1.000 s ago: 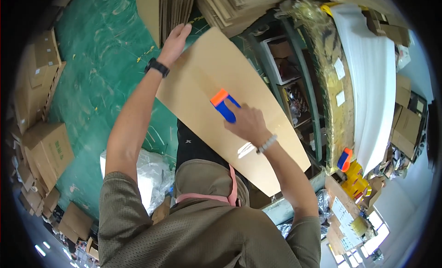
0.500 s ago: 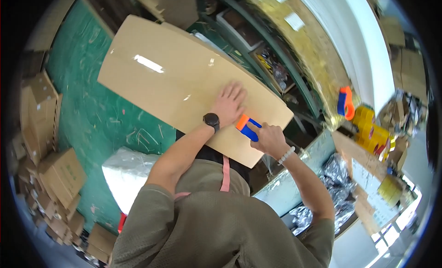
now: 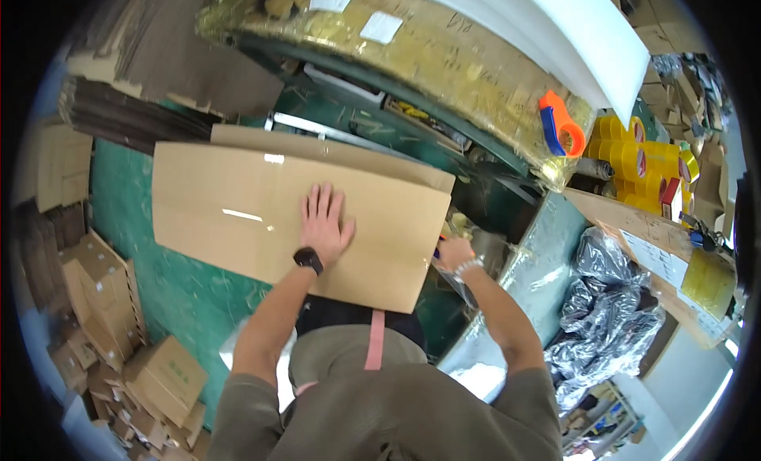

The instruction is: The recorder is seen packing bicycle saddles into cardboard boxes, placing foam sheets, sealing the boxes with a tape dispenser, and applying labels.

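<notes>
A long brown cardboard box (image 3: 226, 195) lies in front of me, with shiny patches on its upper face. My left hand (image 3: 323, 227) rests flat on it, fingers spread, right of its middle. Just beyond the box's right end, my right hand (image 3: 455, 255) is closed around a tape dispenser (image 3: 437, 250). Only a little of its blue and orange body shows; the rest is hidden by the hand and the box's edge.
Beyond the box stands a workbench (image 3: 428, 61) bearing another orange-and-blue tape dispenser (image 3: 561, 126). Yellow tape rolls (image 3: 626, 160) are stacked at the right, near black plastic bags (image 3: 602, 318). Cardboard boxes (image 3: 162, 378) crowd the lower left; flattened cardboard (image 3: 151, 112) lies far left.
The tape dispenser has moved from the box's upper face to beyond its right end with my right hand. My left hand now lies farther left. The whole view has turned.
</notes>
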`<action>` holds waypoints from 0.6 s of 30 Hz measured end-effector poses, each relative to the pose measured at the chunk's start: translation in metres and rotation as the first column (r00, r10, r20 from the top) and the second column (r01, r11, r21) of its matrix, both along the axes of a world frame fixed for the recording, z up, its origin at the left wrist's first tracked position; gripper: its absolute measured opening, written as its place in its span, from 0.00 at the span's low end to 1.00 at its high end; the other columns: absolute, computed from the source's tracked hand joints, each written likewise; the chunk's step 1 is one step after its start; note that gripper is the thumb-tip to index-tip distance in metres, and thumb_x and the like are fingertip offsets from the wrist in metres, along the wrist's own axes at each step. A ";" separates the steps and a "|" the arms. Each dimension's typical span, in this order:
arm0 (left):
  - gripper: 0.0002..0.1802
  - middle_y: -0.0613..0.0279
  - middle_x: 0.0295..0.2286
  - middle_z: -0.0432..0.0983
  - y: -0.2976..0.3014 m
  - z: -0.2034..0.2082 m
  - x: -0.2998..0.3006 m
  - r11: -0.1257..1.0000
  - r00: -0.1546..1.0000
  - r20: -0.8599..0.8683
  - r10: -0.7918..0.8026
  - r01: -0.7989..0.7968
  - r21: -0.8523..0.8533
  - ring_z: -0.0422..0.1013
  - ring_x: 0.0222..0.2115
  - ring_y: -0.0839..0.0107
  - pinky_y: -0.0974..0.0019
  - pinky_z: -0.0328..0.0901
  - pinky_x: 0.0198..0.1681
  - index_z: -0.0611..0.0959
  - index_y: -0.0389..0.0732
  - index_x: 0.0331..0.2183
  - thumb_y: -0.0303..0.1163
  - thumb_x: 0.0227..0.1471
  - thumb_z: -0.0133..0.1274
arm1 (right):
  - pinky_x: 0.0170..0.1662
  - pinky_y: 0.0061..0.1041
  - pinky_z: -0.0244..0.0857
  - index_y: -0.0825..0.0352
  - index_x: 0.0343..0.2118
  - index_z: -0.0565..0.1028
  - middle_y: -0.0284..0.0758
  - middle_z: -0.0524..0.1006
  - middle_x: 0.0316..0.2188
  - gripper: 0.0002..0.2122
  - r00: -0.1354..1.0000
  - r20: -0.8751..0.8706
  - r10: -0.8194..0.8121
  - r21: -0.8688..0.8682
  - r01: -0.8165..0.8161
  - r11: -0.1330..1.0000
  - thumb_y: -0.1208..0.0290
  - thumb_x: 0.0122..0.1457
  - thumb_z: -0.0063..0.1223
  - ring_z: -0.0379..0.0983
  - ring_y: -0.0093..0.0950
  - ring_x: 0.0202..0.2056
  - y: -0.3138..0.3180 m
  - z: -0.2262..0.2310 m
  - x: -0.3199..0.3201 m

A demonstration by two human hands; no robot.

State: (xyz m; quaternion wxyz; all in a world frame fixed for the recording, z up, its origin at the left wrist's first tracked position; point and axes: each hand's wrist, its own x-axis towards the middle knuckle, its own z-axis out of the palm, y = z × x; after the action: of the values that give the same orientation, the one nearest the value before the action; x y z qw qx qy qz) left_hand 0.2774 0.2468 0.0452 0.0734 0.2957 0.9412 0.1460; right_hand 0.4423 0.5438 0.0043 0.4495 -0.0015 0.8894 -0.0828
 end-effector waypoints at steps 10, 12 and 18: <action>0.38 0.47 0.63 0.53 0.005 -0.007 0.002 1.000 1.000 -0.017 -0.019 0.019 0.015 0.46 0.65 0.43 0.36 0.41 0.65 0.67 0.40 0.59 0.48 0.50 0.53 | 0.44 0.38 0.65 0.63 0.58 0.68 0.41 0.73 0.38 0.26 0.335 -0.939 -0.075 0.057 0.366 0.929 0.68 0.55 0.59 0.70 0.39 0.39 0.140 0.139 -0.185; 0.38 0.46 0.63 0.54 0.013 -0.009 -0.002 0.999 0.999 -0.014 -0.033 0.033 0.022 0.47 0.65 0.43 0.36 0.41 0.65 0.67 0.40 0.59 0.48 0.51 0.53 | 0.47 0.39 0.64 0.61 0.59 0.68 0.43 0.73 0.39 0.26 0.343 -0.937 -0.070 0.079 0.401 0.913 0.67 0.56 0.58 0.70 0.41 0.40 0.164 0.110 -0.213; 0.37 0.47 0.62 0.55 -0.004 -0.009 -0.002 1.000 1.000 -0.014 -0.008 0.008 -0.024 0.49 0.63 0.41 0.34 0.43 0.63 0.69 0.41 0.57 0.49 0.50 0.54 | 0.60 0.44 0.57 0.64 0.52 0.74 0.51 0.67 0.55 0.21 0.101 -0.910 -0.401 -0.358 0.297 0.886 0.66 0.55 0.59 0.61 0.49 0.58 0.095 0.098 -0.306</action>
State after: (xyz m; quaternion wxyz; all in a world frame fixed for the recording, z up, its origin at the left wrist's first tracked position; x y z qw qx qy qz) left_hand 0.2751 0.2428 0.0364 0.0708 0.2995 0.9422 0.1325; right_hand 0.1361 0.6389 0.1020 -0.2452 0.1377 0.9379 -0.2033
